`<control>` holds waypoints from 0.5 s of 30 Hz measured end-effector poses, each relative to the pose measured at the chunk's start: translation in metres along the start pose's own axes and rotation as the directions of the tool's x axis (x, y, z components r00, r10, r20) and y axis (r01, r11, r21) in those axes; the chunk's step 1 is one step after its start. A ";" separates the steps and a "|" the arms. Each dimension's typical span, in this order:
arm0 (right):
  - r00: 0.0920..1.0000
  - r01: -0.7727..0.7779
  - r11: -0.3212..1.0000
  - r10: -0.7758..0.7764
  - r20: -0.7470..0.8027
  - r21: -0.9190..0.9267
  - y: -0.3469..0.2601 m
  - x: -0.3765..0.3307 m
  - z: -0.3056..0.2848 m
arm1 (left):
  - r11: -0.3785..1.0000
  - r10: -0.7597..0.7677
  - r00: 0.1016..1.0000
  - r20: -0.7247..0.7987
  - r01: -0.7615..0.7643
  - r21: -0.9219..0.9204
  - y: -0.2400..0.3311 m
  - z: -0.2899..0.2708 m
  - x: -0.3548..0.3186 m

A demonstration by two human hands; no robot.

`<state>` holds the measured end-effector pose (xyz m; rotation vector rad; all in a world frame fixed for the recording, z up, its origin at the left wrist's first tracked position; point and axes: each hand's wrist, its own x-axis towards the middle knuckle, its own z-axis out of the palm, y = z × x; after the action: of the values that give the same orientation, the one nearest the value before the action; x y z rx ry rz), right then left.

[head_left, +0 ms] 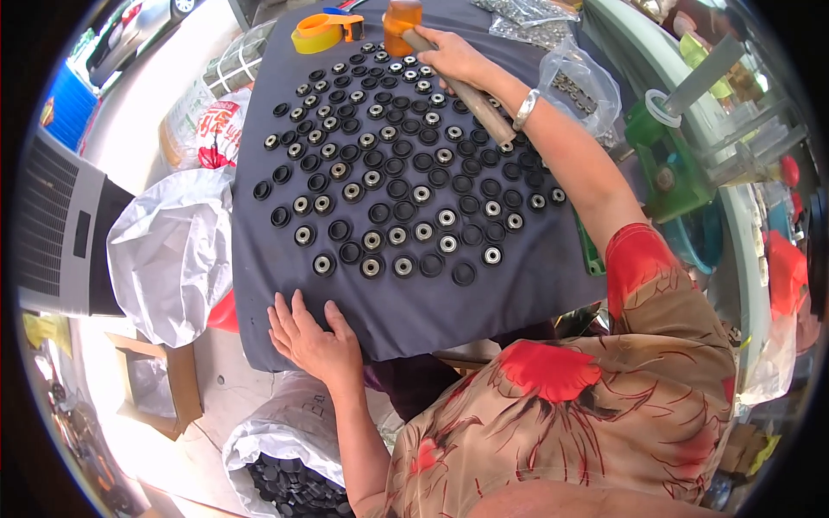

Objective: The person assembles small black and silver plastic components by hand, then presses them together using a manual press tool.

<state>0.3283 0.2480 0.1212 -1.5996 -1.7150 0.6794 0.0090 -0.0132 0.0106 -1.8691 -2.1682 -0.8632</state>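
Note:
My right hand (pixel 456 62) is closed around the grey handle of a mallet (pixel 485 112), close to its amber-orange head, at the far side of the table. Fingers apart, my left hand (pixel 321 345) lies on the dark cloth at the near left edge and holds nothing. Between the two hands, many black plastic rings (pixel 398 188) are spread over the cloth. Some have a shiny metal bearing (pixel 403 267) seated in the middle; others show only black. The mallet's handle and my right forearm hide part of the spread.
Yellow tape (pixel 316 41) with an orange dispenser lies at the far left. Clear bags of metal parts (pixel 574 91) lie far right, near a green hand press (pixel 661 164). A white sack (pixel 177 250), a cardboard box (pixel 177 388) and a sack of black discs (pixel 294 483) stand left and below.

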 end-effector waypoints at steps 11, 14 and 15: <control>0.997 -0.061 0.996 0.058 0.042 0.065 0.006 0.043 0.018 | 0.999 -0.016 0.999 0.042 0.018 -0.047 -0.004 0.002 -0.001; 0.998 0.038 0.999 -0.038 -0.048 0.014 0.020 0.070 0.021 | 0.999 -0.003 0.999 0.034 0.005 -0.053 0.001 0.001 0.002; 1.000 0.012 0.999 -0.013 -0.025 -0.035 0.025 0.076 0.029 | 0.999 -0.005 1.000 0.030 0.006 -0.050 0.002 0.001 0.002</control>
<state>0.3213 0.3280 0.0933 -1.6137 -1.7262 0.6240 0.0106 -0.0106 0.0111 -1.9118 -2.1898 -0.9052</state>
